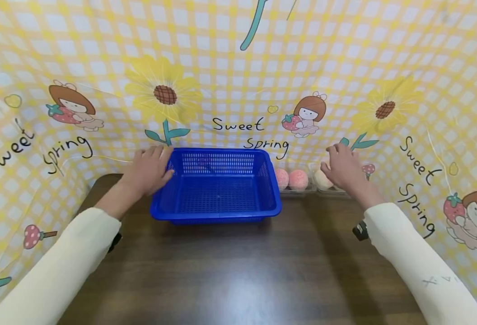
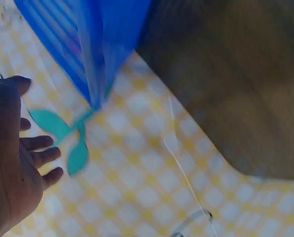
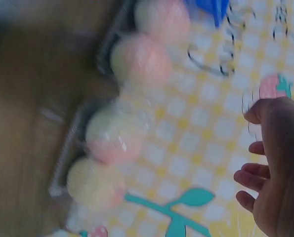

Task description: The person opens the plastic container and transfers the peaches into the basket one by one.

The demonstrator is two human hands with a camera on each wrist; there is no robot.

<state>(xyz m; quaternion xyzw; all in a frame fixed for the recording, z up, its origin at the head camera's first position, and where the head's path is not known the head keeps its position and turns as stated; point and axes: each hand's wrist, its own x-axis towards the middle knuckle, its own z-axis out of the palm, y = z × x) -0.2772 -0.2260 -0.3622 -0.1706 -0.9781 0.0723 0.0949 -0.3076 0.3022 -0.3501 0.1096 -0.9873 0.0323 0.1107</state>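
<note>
A blue plastic basket [image 1: 216, 215] with slotted sides stands at the back of the table, its inside bare. Beside its left rim hovers my left hand [image 1: 150, 171], fingers loosely bent. The left wrist view shows that hand [image 2: 18, 163] apart from the basket [image 2: 50, 29], holding nothing. To the basket's right are round, pink-and-cream, peach-like balls [image 1: 298, 180] in clear plastic trays [image 1: 303, 190]. Over the right-hand tray is my right hand [image 1: 345, 169], partly hiding it. In the right wrist view, a gap separates this hand [image 3: 280, 158] from the blurred balls [image 3: 114, 136]; its fingers hold nothing.
A dark wooden table [image 1: 238, 266] spreads in front of the basket. Yellow checked cloth [image 1: 230, 72] with printed flowers and figures hangs behind and at both sides. A thin white cord [image 2: 181, 173] runs along the cloth at left. Black straps [image 1: 360, 230] show at the wrists.
</note>
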